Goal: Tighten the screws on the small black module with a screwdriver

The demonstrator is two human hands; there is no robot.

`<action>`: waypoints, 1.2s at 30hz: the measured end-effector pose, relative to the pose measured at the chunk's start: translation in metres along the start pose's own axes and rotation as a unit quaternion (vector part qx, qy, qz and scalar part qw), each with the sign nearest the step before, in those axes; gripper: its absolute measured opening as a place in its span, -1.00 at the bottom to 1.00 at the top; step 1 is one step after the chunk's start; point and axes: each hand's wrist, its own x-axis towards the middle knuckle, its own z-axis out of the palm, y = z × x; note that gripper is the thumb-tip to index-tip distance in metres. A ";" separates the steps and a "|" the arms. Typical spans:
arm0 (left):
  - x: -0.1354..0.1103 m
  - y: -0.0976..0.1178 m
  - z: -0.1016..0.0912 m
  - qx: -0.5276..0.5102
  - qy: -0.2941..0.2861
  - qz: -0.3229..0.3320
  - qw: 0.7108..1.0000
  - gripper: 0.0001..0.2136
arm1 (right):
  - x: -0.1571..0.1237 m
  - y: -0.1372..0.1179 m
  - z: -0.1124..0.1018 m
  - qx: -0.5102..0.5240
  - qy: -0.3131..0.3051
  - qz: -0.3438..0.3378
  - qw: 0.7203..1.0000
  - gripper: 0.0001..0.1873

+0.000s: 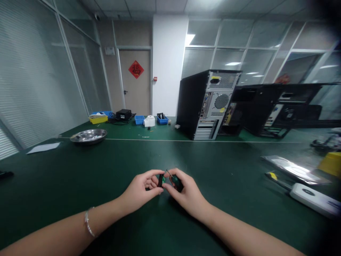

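Note:
Between the thumb and fingers of my left hand (146, 185) is a small black casing (160, 180). A little green circuit board (163, 180) shows at the casing's right side; whether it is seated inside I cannot tell. My right hand (183, 188) is closed around a screwdriver (176, 182) with a dark green handle, its thin shaft pointing up and left. The right thumb and fingertips also reach the board's edge. Both hands meet just above the green tabletop (119, 160).
At the back right stand black computer towers (191, 103). A metal bowl (89, 136) holds small white pieces at left. Blue bins (139, 120) and a black box (124, 114) sit further back. A white power strip (314, 199) and a clear plastic bag (293, 169) lie at right.

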 end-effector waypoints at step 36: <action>0.004 0.004 -0.002 -0.157 -0.013 -0.027 0.987 -0.63 | -0.001 -0.002 -0.001 -0.054 -0.012 -0.061 0.997 -0.85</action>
